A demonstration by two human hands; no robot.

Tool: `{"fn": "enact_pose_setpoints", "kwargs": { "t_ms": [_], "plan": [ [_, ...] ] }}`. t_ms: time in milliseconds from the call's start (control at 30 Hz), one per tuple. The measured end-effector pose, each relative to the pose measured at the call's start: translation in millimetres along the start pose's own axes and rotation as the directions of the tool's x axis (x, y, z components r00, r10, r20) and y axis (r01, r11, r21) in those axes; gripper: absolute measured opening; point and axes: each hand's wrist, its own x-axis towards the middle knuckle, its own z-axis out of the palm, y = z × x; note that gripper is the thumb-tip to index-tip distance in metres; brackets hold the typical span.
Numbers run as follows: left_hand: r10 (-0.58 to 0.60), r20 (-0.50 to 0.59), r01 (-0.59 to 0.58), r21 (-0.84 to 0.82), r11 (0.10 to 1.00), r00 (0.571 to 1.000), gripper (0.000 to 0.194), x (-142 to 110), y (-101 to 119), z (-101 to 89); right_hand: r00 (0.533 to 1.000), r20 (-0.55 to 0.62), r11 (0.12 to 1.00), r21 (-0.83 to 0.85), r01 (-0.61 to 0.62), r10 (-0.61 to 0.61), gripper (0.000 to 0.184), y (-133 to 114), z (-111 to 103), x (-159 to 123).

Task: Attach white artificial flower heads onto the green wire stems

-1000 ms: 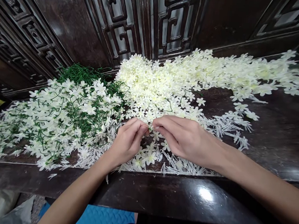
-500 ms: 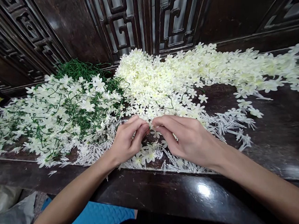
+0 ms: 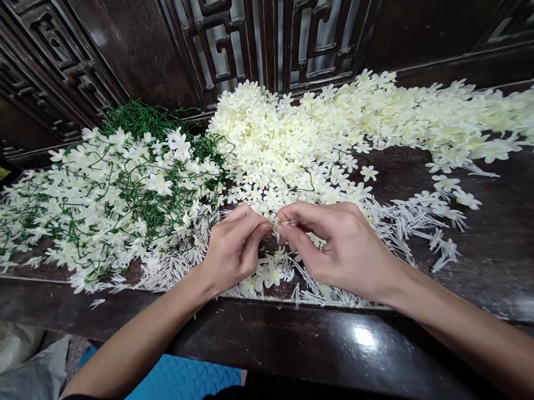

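My left hand (image 3: pixel 235 247) is closed in a pinch, its fingertips almost meeting those of my right hand; what it holds is hidden. My right hand (image 3: pixel 344 246) pinches a small white flower piece (image 3: pixel 284 223) between thumb and forefinger. Loose white blossoms (image 3: pixel 273 274) lie just under the fingers. Thin white plastic stamens (image 3: pixel 169 269) are strewn to the left of my hands, and more white stamens (image 3: pixel 404 220) lie to the right. Behind my hands spreads a big heap of pale yellow-white artificial petals (image 3: pixel 290 134).
Finished-looking white flowers on green stems (image 3: pixel 124 195) are piled at the left, with a bundle of bare green stems (image 3: pixel 148 120) behind. All rests on a dark wooden bench (image 3: pixel 513 244) with a carved lattice back (image 3: pixel 271 34). Pale bags (image 3: pixel 14 359) and a blue mat (image 3: pixel 183 384) lie below.
My right hand's fingers have parted slightly from the left's and a white piece now shows in their tips. The view has shifted a little.
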Motion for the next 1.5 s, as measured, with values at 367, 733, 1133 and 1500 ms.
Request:
{"fn": "enact_pose_setpoints", "kwargs": {
  "t_ms": [367,733,1133,1500],
  "plan": [
    [0.095,-0.001,-0.095,0.094,0.991,0.995,0.017,3,3,-4.0,0.968,0.140,0.890,0.381,-0.248,0.210,0.009,-4,-7,5],
    [-0.135,0.053,0.140,-0.122,0.983,0.990,0.022,4,7,-4.5,0.989,-0.044,0.986,-0.102,0.133,-0.138,0.010,-1,-7,4],
    [0.075,-0.028,-0.074,0.025,0.997,0.997,0.022,1,-1,-0.8,0.972,0.108,0.904,0.357,-0.235,0.211,0.006,-5,-2,3],
    [0.030,-0.015,-0.031,-0.037,0.999,0.999,0.012,6,-3,-5.1,0.934,0.258,0.869,0.369,-0.331,0.246,0.019,1,-22,10]
  ]
}}
